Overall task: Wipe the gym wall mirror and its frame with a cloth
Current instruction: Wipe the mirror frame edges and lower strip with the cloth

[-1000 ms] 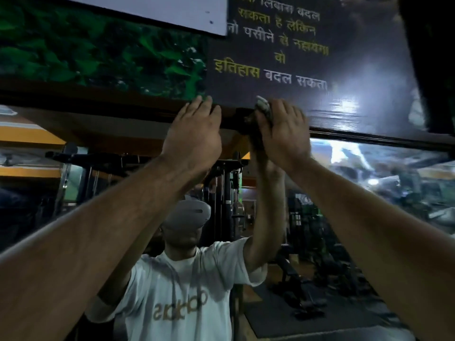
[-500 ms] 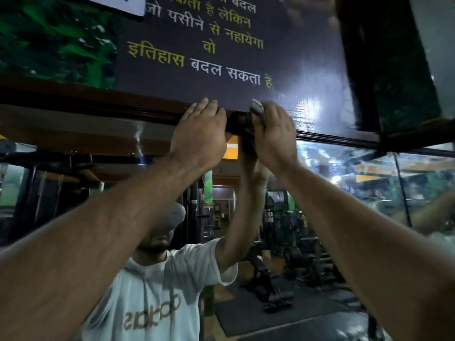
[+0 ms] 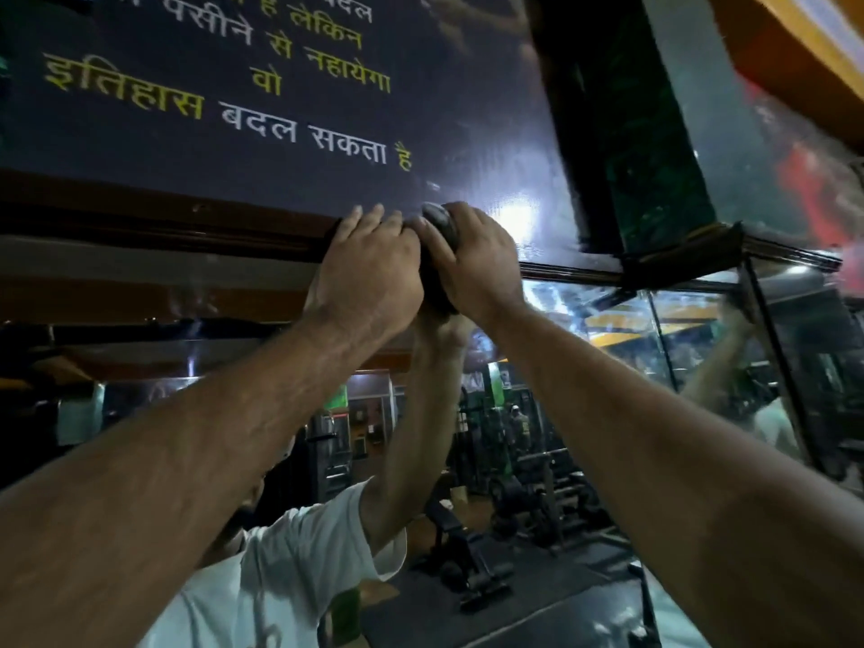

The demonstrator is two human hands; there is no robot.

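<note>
- The right hand (image 3: 472, 264) clutches the cloth (image 3: 439, 226) against the mirror's top frame (image 3: 570, 272); the left hand (image 3: 369, 268) rests flat beside it, fingers straight.
- Overhead reach (awkward angle): the bunched cloth could slip out or skip the frame's corner.

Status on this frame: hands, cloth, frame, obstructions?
Left hand open, fingers resting on top frame rail. Right hand grips dark cloth against the rail. Mirror below untouched. Nothing blocking.
</note>
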